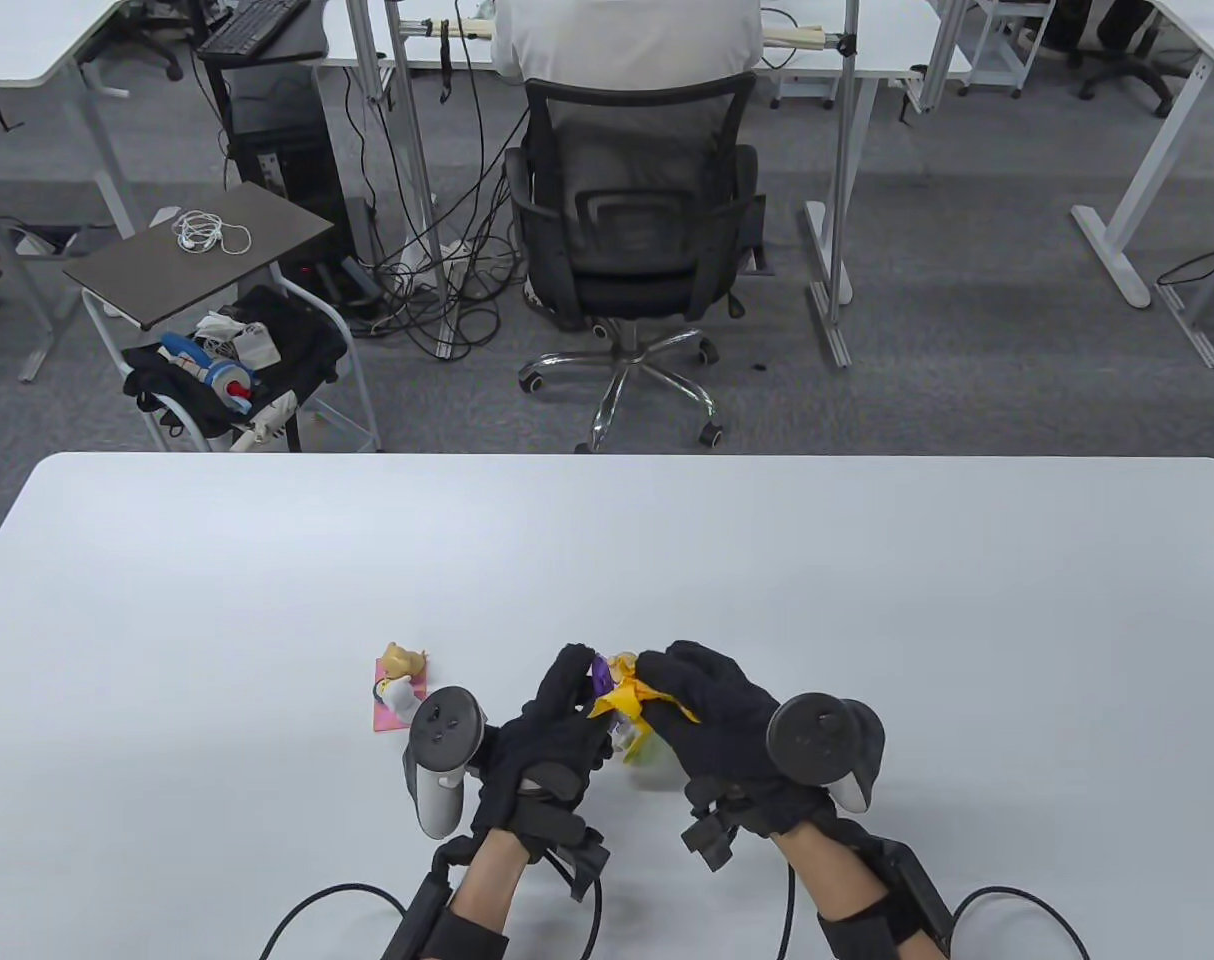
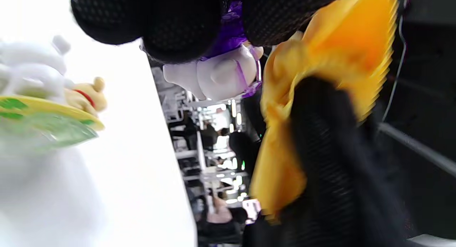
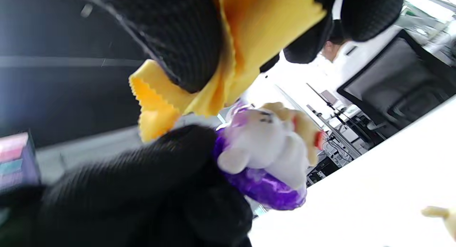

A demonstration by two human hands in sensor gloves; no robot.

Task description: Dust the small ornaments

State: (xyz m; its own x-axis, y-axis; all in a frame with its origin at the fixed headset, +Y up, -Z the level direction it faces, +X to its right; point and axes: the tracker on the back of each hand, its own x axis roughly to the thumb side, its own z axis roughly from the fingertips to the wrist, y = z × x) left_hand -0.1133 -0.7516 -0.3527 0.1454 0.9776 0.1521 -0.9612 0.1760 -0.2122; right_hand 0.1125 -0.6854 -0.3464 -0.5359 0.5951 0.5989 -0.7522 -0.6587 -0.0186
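Observation:
My left hand [image 1: 570, 690] holds up a small ornament [image 1: 601, 678], a white figure on a purple base [image 2: 217, 74] [image 3: 265, 152], just above the table. Its fingers pinch the purple base. My right hand [image 1: 679, 688] grips a yellow cloth [image 1: 635, 702] [image 2: 285, 133] [image 3: 245, 37] and presses it against the right side of that ornament. A second ornament [image 1: 399, 688] with a tan bear and a white figure stands on a pink base to the left of my hands. A third one on a green and yellow base [image 2: 42, 113] [image 1: 643, 750] stands on the table under my hands.
The white table [image 1: 607, 560] stretches far ahead of my hands. Beyond its far edge a person sits in a black office chair [image 1: 632, 230]. A small cart [image 1: 217, 300] with a bag stands at the back left.

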